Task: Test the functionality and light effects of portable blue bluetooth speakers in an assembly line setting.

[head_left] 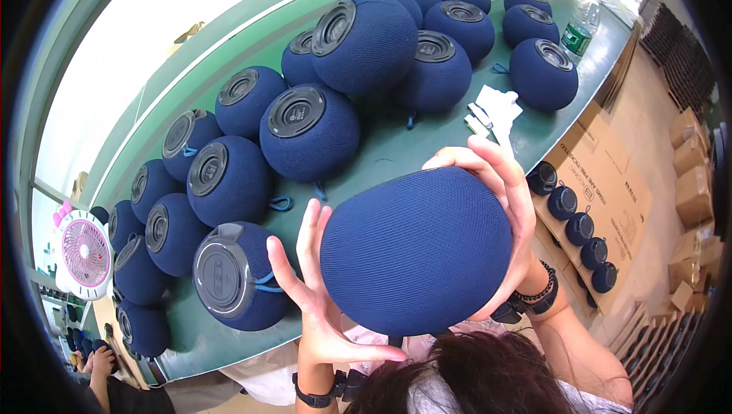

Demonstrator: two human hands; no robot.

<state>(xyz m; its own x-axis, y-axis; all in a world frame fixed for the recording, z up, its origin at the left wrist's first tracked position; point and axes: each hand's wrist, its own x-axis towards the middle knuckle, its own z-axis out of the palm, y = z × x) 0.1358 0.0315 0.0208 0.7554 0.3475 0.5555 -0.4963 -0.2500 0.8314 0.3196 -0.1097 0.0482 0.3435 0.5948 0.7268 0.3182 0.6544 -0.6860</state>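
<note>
A round dark-blue fabric-covered speaker (pixel 415 250) is held up close to the camera, between both hands. My left hand (pixel 316 292) cups its left and lower side with fingers spread. My right hand (pixel 499 200) wraps over its top and right side. Only the speaker's fabric back shows; its face is hidden. Just left of my left hand, another speaker (pixel 236 277) lies on the green table (pixel 396 151) with its grey round end and blue loop strap toward me.
Several more blue speakers (pixel 309 132) crowd the table's left and far side. White slips (pixel 496 109) and a plastic bottle (pixel 581 27) lie at the right. A row of small blue speakers (pixel 579 227) sits on cardboard below the table edge. A pink fan (pixel 84 254) stands left.
</note>
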